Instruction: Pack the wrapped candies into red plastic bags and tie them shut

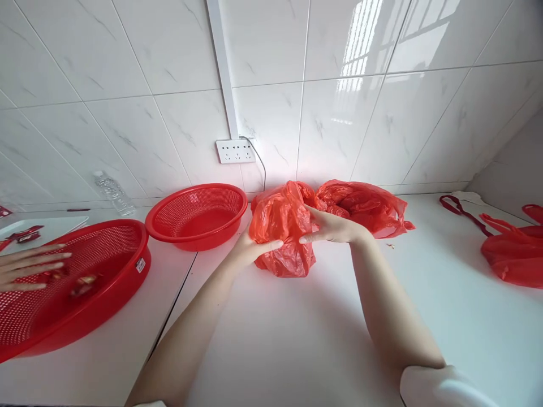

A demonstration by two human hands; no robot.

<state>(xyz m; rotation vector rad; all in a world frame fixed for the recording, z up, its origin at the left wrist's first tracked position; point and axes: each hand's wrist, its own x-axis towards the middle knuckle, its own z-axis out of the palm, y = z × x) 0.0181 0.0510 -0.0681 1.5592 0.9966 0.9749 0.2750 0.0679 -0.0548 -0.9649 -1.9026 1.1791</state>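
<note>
A red plastic bag (282,229) stands crumpled on the white counter (297,339) in the middle of the view. My left hand (250,249) grips its left side, thumb pressed across the front. My right hand (328,229) holds its right side, fingers pushed against the plastic. A second red plastic bag (365,206) lies right behind it, against the tiled wall.
Two red mesh baskets sit left: a smaller one (197,217) near the wall, a larger one (80,282) with small red items inside. Another person's hand (27,265) reaches over the larger basket. A plastic bottle (113,194), a wall socket (235,151) and more red bags (513,257) at right.
</note>
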